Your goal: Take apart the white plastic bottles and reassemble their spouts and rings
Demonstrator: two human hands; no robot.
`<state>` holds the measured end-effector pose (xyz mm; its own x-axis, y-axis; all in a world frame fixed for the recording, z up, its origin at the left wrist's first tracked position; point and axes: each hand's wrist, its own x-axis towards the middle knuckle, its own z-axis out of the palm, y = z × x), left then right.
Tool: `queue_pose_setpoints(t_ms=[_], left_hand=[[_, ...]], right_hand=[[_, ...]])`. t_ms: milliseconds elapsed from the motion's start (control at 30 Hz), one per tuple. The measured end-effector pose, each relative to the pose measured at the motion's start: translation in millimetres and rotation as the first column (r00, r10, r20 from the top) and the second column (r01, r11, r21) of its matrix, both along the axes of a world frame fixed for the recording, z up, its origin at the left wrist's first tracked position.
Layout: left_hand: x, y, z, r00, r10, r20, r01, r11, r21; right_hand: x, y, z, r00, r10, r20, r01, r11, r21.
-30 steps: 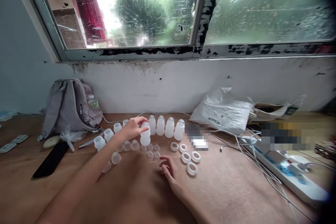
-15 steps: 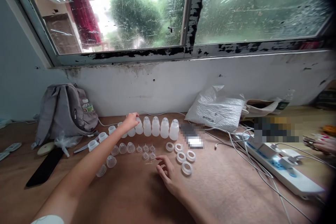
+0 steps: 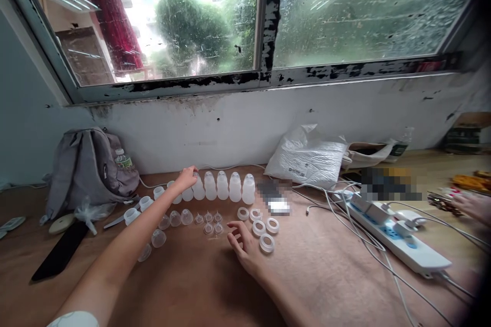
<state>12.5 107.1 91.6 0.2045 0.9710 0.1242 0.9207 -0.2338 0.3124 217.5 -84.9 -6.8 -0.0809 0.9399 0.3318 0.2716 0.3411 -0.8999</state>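
Note:
My left hand (image 3: 185,178) reaches to the back of the wooden table (image 3: 337,276) and grips the top of a translucent white bottle (image 3: 187,193) at the left end of a row of capped bottles (image 3: 230,187). In front of that row lie clear dome caps (image 3: 175,218), small clear nipples (image 3: 213,222) and several white rings (image 3: 263,227). My right hand (image 3: 242,246) rests on the table with its fingers spread, just left of the nearest ring (image 3: 267,243) and holding nothing.
A grey backpack (image 3: 86,168) with a water bottle stands at the back left, and a black phone (image 3: 58,257) lies in front of it. A white plastic bag (image 3: 307,158) lies by the wall. A power strip (image 3: 395,237) with cables sits right. Another person's hand (image 3: 470,204) shows at the far right.
My left hand carried a bottle back from the middle and set it at the left end of the row. My right hand stayed in place. The view has swung a little to the right.

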Motion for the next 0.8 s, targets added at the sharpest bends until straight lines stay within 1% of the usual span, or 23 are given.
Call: queue_pose_setpoints(t_ms=[200,300,400,500,567,667,733,800], left_hand=[[3.6,-0.8,0.8,0.999,0.001,0.038,-0.001,1.000,0.012],[4.2,-2.0,2.0,0.998,-0.009,0.059,0.009,1.000,0.005],[3.9,-4.0,2.2,0.996,-0.014,0.083,0.014,1.000,-0.003],[4.4,-4.7,3.5,0.993,-0.014,0.114,0.013,1.000,0.013],[6.5,-5.4,5.7,0.990,-0.014,0.142,0.006,0.998,0.063],[12.8,-14.6,6.5,0.978,-0.028,0.205,-0.013,0.981,0.194],[18.6,-32.0,-0.1,0.966,-0.052,0.254,-0.022,0.960,0.279],[24.7,-59.1,-16.0,0.951,-0.080,0.299,-0.027,0.941,0.338]], right_hand=[[1.0,0.7,0.8,1.000,0.000,0.026,0.000,1.000,0.005],[1.2,2.7,-1.7,0.999,-0.013,0.037,0.012,1.000,0.011],[1.3,6.9,-7.8,0.996,-0.079,0.042,0.077,0.996,0.046],[2.5,12.0,-15.2,0.983,-0.163,0.084,0.157,0.985,0.069],[4.4,15.1,-19.4,0.968,-0.214,0.129,0.206,0.976,0.073],[8.4,18.5,-22.9,0.948,-0.267,0.171,0.261,0.964,0.060],[10.9,19.6,-23.4,0.940,-0.283,0.189,0.281,0.959,0.037],[12.9,19.8,-23.2,0.926,-0.299,0.232,0.301,0.953,0.024]])
